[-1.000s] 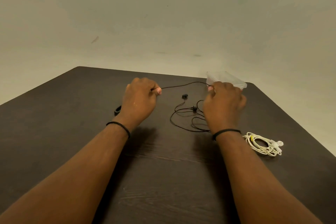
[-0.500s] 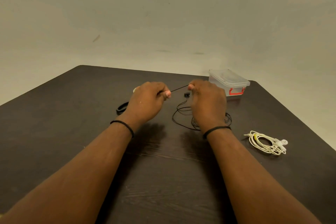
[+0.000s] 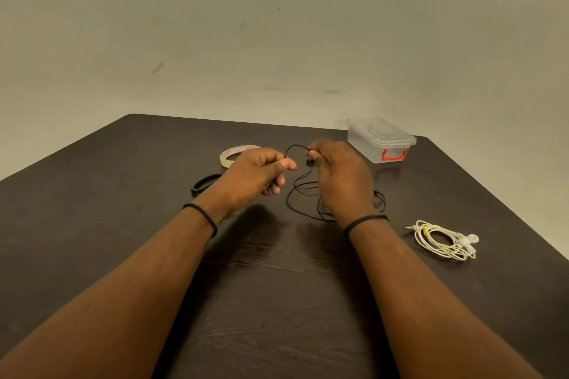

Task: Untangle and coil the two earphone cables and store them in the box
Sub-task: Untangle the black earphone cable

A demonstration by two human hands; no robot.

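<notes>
1. Black earphone cable [image 3: 303, 194] lies in loose, tangled loops on the dark table [image 3: 277, 301] near the middle of the view, partly hidden under the right hand, with a few loops showing past that wrist toward 3 o'clock.
2. One strand rises from the heap and arches in a small loop between the two hands, at about 12 o'clock from the heap.
3. Left hand [image 3: 255, 175] hovers above the table with its fingers curled; thumb and forefinger are pressed together at the tip, pinching the left end of that arched strand. The lower fingers are folded loosely below and touch nothing that I can make out.
4. Right hand [image 3: 341, 178] is raised too, its back toward the camera. Its fingertips [image 3: 312, 153] are bunched together and pinch the other end of the arch, just above a small black earbud hanging at the strand. How the remaining fingers lie is hidden by the back of the hand.
5. Both hands sit close together, apart by only the width of the little loop.
6. White earphone cable [image 3: 443, 240] rests already coiled on the table, at 4 o'clock from the right hand and well apart from it.
7. Clear plastic box [image 3: 380, 141] with a red latch stands with its lid on at 1 o'clock from the hands, near the far table edge.
8. Roll of tape [image 3: 231, 155] lies at 11 o'clock from the left hand, and a black band [image 3: 204, 183] lies at its 9 o'clock.
9. Thin black bracelets circle both wrists.
</notes>
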